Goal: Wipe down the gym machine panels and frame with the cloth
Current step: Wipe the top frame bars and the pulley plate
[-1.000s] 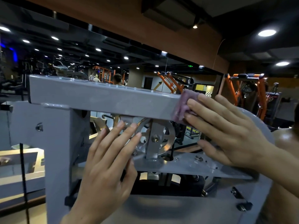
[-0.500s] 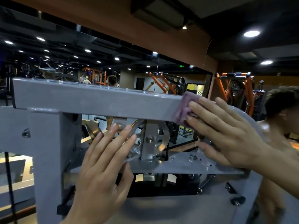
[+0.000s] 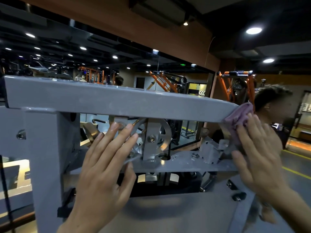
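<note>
The right hand (image 3: 259, 153) presses the purple cloth (image 3: 239, 118) flat against the far right end of the grey top bar (image 3: 117, 101), fingers straight, so the cloth can rub the metal clean. The left hand (image 3: 104, 167) is open too, holding nothing; its flat fingers rest by the shiny wheel (image 3: 158, 135), likely to keep the person steady. Just beside the right hand sit a small grey bracket (image 3: 210, 152) and bolts on the lower plate (image 3: 176, 165), which could snag the cloth. Beyond the cloth, another person's head (image 3: 271, 101) is close.
</note>
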Demonstrator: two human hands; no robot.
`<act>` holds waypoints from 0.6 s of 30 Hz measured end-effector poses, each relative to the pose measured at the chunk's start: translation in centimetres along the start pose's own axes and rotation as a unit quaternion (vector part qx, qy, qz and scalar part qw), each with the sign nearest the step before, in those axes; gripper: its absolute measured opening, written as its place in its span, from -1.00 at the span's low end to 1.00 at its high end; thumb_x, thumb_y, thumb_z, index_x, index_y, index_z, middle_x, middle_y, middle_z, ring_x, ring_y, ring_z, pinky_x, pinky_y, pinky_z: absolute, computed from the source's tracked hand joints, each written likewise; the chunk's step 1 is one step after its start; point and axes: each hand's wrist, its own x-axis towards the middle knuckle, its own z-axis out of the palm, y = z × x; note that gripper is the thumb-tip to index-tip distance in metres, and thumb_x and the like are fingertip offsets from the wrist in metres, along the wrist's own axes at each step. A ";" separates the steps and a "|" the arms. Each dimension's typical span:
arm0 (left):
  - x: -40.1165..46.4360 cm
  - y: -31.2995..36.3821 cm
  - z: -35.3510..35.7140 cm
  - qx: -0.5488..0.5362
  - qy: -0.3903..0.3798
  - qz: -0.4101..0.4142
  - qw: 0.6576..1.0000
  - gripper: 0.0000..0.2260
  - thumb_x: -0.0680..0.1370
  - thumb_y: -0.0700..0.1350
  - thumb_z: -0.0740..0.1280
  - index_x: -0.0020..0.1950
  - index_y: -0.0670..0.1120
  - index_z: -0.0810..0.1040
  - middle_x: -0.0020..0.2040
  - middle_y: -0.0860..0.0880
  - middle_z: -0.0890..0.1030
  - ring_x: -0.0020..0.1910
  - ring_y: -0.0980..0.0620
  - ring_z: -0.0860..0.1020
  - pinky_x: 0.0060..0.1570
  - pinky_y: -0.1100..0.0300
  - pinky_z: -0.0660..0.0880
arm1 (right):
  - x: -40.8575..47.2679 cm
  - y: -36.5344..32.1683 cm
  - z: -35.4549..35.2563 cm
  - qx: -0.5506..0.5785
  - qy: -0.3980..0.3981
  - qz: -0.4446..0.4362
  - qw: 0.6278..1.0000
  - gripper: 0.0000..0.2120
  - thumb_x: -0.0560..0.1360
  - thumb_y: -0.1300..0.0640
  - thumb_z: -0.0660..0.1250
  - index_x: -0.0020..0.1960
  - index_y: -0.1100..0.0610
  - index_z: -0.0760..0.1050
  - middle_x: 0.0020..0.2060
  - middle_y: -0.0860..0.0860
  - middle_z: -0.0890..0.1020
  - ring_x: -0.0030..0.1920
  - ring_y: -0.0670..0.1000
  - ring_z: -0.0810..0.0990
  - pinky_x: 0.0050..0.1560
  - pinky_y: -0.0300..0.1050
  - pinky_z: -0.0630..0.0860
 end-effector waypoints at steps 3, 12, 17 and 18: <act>0.0 0.2 0.0 0.001 -0.005 -0.004 1.000 -0.47 0.57 -0.14 0.27 0.56 -0.12 0.37 0.60 -0.04 0.34 0.63 -0.11 0.21 0.58 -0.20 0.16 | 1.1 -5.8 1.6 0.080 0.066 0.149 0.983 -0.37 0.64 0.04 0.09 0.60 0.37 0.11 0.62 0.26 0.10 0.65 0.20 -0.01 0.62 0.27 -0.03; 0.1 0.5 -0.4 0.002 -0.011 -0.005 1.000 -0.48 0.56 -0.14 0.27 0.54 -0.11 0.39 0.60 -0.03 0.34 0.63 -0.11 0.20 0.56 -0.22 0.20 | 3.0 -8.9 2.9 0.044 0.080 0.129 0.988 -0.43 0.70 0.00 0.06 0.62 0.25 0.12 0.64 0.16 0.08 0.65 0.16 0.04 0.62 0.27 -0.01; 0.0 0.8 -0.4 -0.004 -0.018 -0.015 1.000 -0.47 0.57 -0.11 0.25 0.56 -0.09 0.36 0.61 -0.02 0.31 0.65 -0.10 0.17 0.59 -0.17 0.14 | 0.5 -9.1 2.6 0.110 0.116 0.304 0.939 -0.37 0.66 0.06 0.05 0.66 0.25 -0.01 0.67 0.12 -0.02 0.67 0.10 -0.08 0.62 0.27 -0.07; 0.0 0.8 -0.3 -0.004 -0.017 -0.019 1.000 -0.47 0.57 -0.11 0.25 0.56 -0.09 0.36 0.61 -0.02 0.32 0.65 -0.10 0.16 0.59 -0.18 0.14 | 1.3 -10.1 2.7 0.117 0.118 0.309 0.937 -0.36 0.67 0.05 0.05 0.66 0.25 -0.02 0.67 0.12 -0.04 0.67 0.10 -0.09 0.63 0.24 -0.09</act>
